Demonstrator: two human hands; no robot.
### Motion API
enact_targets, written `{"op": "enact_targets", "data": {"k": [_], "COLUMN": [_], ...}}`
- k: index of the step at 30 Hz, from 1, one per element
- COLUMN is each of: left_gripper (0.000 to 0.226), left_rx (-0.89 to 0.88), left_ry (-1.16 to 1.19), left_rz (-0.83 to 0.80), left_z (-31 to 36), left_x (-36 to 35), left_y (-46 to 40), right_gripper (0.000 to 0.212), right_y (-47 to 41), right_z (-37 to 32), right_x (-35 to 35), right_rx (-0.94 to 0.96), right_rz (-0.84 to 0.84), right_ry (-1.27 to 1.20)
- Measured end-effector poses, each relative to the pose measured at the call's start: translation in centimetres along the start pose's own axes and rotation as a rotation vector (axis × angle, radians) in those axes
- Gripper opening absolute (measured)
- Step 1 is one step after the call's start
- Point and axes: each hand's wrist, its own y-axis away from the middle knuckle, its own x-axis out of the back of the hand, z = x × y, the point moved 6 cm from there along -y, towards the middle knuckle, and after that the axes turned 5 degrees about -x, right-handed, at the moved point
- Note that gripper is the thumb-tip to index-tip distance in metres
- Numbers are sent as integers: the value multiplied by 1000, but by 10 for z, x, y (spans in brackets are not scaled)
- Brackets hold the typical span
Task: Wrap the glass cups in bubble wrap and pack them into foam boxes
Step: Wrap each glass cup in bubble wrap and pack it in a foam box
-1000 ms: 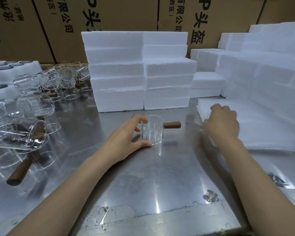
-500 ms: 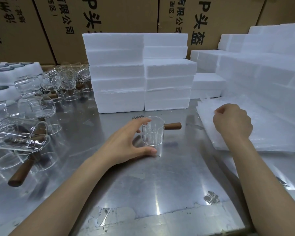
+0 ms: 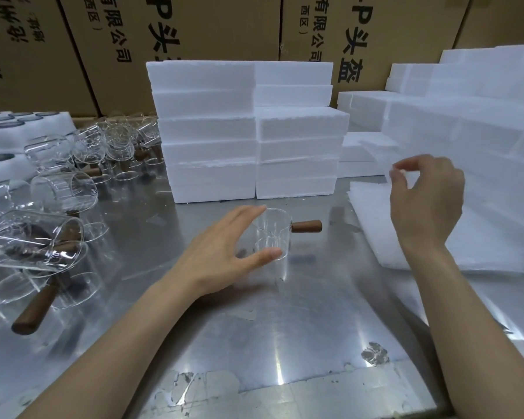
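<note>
Glass cup (image 3: pixel 274 237) upright mid-worktop (image 3: pixel 285 343), handle pointing right. Left hand (image 3: pixel 221 255) open around it, thumb touching, not gripping. Right hand (image 3: pixel 424 204) pinching one wrap sheet (image 3: pixel 401 173) off the stack (image 3: pixel 481 246). Peel just one sheet, lay flat, steady cup.
</note>
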Motion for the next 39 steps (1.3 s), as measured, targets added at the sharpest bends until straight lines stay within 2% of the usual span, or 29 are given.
{"op": "enact_targets", "data": {"k": [3, 6, 7, 10, 12, 14, 16, 18, 21, 23, 25, 29, 31, 32, 34, 36, 38, 39], "left_gripper": [80, 80, 81, 79, 55, 25, 22, 22, 19, 21, 21, 5, 9, 13, 17, 17, 48, 61], "left_rx": [-17, 8, 28, 30, 102, 241, 306, 312, 288, 279, 292, 389, 441, 478, 577, 690, 773, 755], "left_ry": [-19, 100, 240, 875, 1116, 1119, 1084, 1052, 985, 968, 977, 1051, 1081, 1102, 1105, 947, 604, 395], "left_rz": [116, 214, 244, 298, 341, 475, 545, 599, 714, 775, 808, 817, 815, 814, 779, 747, 755, 796], "left_z": [5, 8, 9, 8, 0, -16, -29, -35, -42, -46, -51, -61, -63, -66, -72, -79, -82, -77], "left_x": [12, 20, 21, 23, 23, 28, 27, 30, 41, 48, 49, 44, 43, 43, 39, 37, 43, 52], "left_y": [0, 2, 1, -2, -4, -3, -1, 0, 5, 7, 8, 9, 9, 10, 12, 15, 21, 25], "right_gripper": [10, 22, 25, 30, 30, 25, 13, 19, 23, 17, 20, 49, 62, 62, 50, 33, 26, 25], "right_y": [15, 50, 63, 100, 116, 123, 118, 103, 78, 68, 66, 81, 88, 90, 90, 86, 82, 79], "right_z": [-37, -77, -88, -109, -115, -117, -112, -100, -71, -53, -41, -37, -39, -40, -39, -35, -29, -26], "right_x": [12, 14, 12, 4, -1, -9, -20, -30, -40, -49, -57, -72, -76, -78, -80, -82, -85, -85], "right_rx": [298, 609, 699, 923, 1017, 1044, 932, 655, 270, 115, -12, -134, -122, -111, -107, -153, -224, -258], "right_rz": [105, 93, 66, -10, -56, -133, -286, -444, -492, -523, -595, -847, -943, -974, -1000, -1007, -1012, -1009], "right_ry": [-202, -328, -349, -358, -350, -322, -336, -430, -505, -431, -381, -268, -215, -208, -197, -178, -180, -197]}}
